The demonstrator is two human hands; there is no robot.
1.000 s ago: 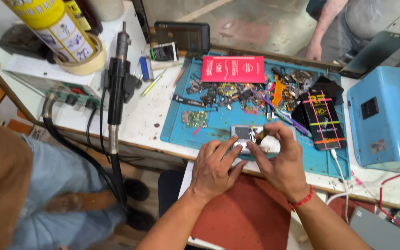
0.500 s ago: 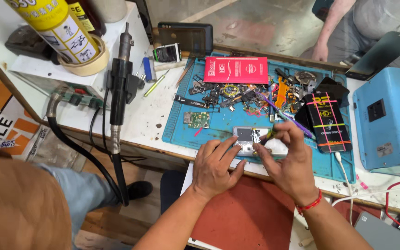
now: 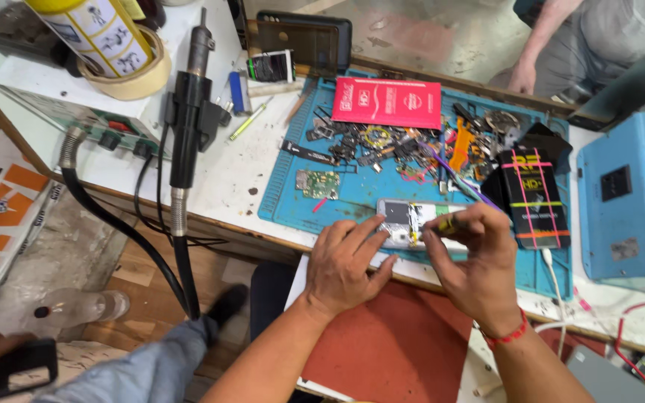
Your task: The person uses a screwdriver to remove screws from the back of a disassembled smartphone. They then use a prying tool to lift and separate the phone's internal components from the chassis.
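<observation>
With the left hand point(image 3: 349, 257) pressing flat on the opened phone point(image 3: 404, 222) on the blue mat point(image 3: 352, 201), the right hand point(image 3: 472, 257), pinching a small tool point(image 3: 442, 222), should work gently

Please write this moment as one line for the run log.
left hand: steadies opened phone | right hand: holds small tool on it | surface: blue mat

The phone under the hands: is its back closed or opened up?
Opened up: the phone lies flat on the blue mat, its internal parts exposed.
</observation>
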